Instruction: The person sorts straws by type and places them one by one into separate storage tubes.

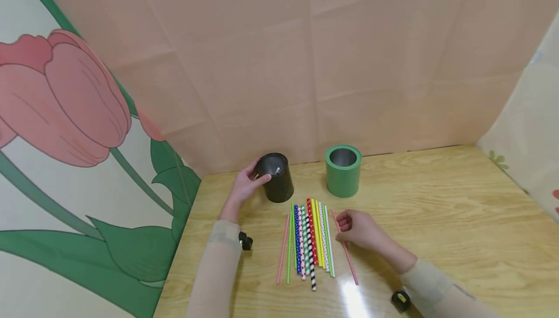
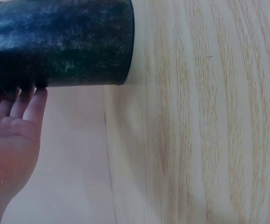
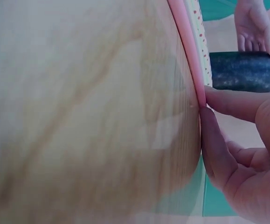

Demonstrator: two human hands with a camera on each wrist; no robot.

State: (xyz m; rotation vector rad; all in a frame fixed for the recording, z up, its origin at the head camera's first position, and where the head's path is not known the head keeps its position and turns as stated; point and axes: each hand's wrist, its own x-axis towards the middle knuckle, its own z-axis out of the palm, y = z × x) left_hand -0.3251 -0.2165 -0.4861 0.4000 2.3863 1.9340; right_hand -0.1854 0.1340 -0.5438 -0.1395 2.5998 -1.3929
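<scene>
In the head view my left hand holds a black cylindrical cup at its upper left side, thumb near the rim. A small pale spot shows inside the cup; I cannot tell what it is. The left wrist view has the fingers of the left hand against the wall of the black cup. My right hand pinches a pink straw just right of a row of straws. Close up in the right wrist view, thumb and fingertip meet at the pink straw.
Several straws, plain, striped and dotted, lie side by side on the wooden table, among them a red dotted straw and a pink straw at the left. A green cup stands behind them, before the pinkish backdrop.
</scene>
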